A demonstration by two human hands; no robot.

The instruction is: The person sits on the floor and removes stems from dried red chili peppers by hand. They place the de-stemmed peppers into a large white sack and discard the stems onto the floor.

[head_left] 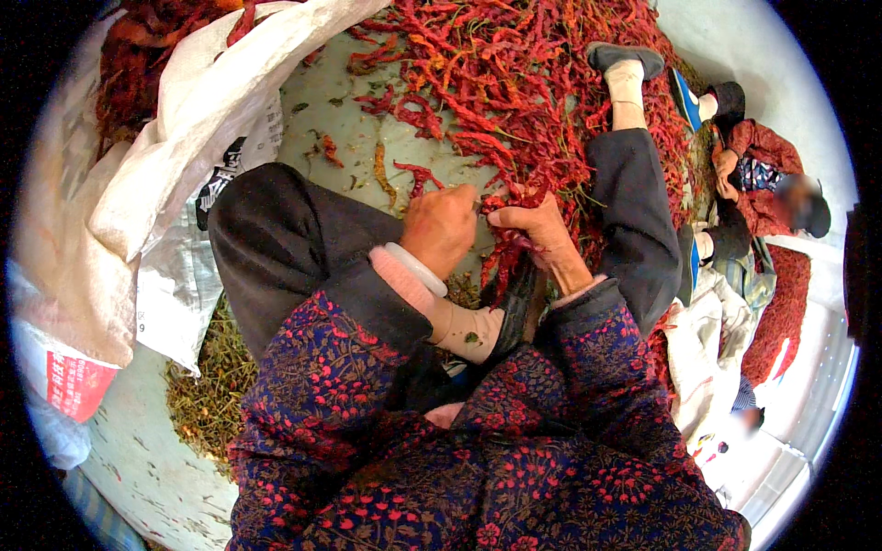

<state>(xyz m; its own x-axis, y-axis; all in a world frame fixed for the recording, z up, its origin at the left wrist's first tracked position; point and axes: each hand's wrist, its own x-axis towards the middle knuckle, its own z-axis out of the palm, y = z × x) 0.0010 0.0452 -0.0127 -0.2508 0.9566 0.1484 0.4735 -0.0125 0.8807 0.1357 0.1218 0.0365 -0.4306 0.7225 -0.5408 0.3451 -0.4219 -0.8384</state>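
Dried red chili peppers [501,262] are bunched in my right hand [540,230], its thumb laid across them and some hanging below the fingers. My left hand [441,228], with a pale bracelet [416,268] at the wrist, is closed just beside that bunch. Its fingertips point toward the peppers; what they pinch, if anything, is hidden. One loose chili pepper [418,174] lies on the floor right behind my left hand. Beyond both hands spreads a large pile of dried red chili peppers [487,83], reaching along my outstretched leg.
A white woven sack [184,119] with red peppers in it stands at the left. Brownish-green stems [207,390] are heaped beside my bent knee. At the right another person [767,174] sits by the pile, near a pale sack [703,358] and more red peppers [781,312].
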